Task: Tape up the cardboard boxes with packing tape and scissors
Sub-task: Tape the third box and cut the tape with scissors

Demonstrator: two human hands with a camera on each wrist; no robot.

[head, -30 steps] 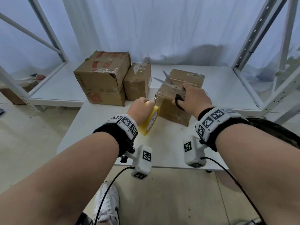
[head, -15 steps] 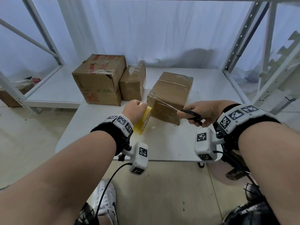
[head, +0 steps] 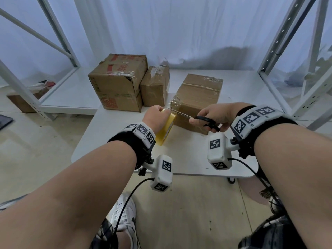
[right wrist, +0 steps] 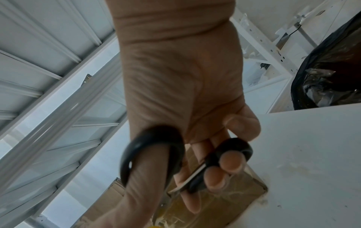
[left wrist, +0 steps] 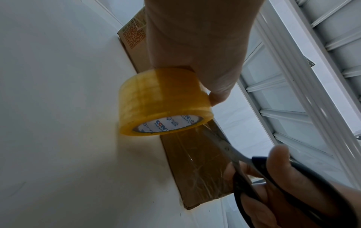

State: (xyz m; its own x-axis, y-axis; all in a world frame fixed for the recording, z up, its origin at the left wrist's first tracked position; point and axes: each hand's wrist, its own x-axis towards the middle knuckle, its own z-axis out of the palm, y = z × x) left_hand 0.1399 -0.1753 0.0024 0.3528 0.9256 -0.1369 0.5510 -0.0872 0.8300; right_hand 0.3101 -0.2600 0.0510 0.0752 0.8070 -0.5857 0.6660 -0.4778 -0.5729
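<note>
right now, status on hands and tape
Left hand grips tape roll. Right hand holds scissors, blades at tape beside near box. Nothing in the way.

Left hand (head: pixel 156 117) fingers hidden behind tape roll (head: pixel 165 127) in head view. Scissors (right wrist: pixel 156 155) handle loop motion-blurred in right wrist view; blade tips hidden behind roll (left wrist: pixel 164 104) in left wrist view.

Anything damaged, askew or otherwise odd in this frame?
Mostly wear. The large box at the back left has torn red tape and a lifted top flap. Clear tape on the near box is wrinkled. The left hand holds the tape roll and the right hand the scissors, as expected.
</note>
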